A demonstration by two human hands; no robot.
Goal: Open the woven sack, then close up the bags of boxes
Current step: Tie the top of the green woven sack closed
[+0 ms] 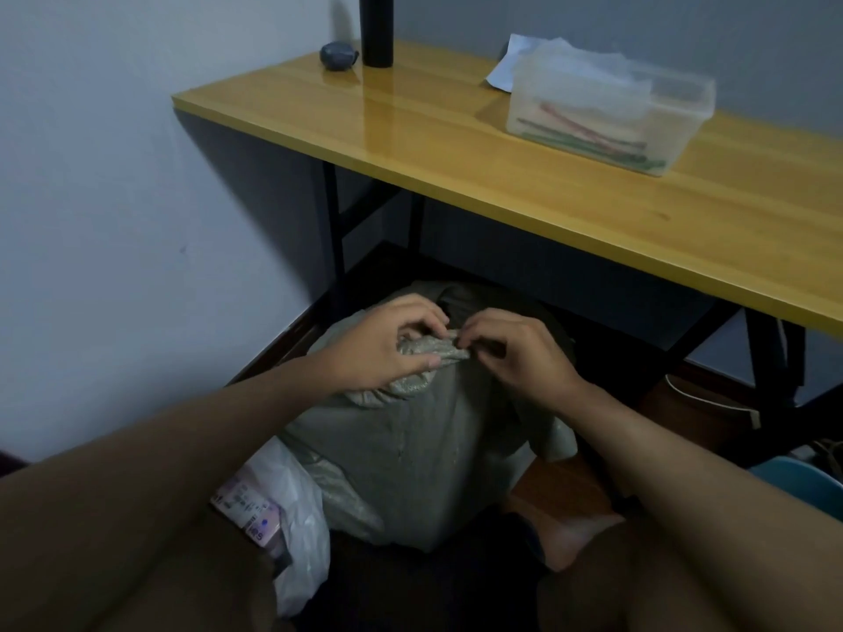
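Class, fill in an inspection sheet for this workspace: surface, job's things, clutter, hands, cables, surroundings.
Surface: yellow wooden table on black legs; dark floor beneath.
Job's things: woven sack on the floor, mouth bunched shut; white plastic bag of boxes beside it, open.
Clutter: clear tub, black cylinder and small grey object on the table.
Hands: left hand and right hand pinch the sack's bunched mouth.
Cables: white cable on the floor, right.
Surroundings: pale walls, room corner.
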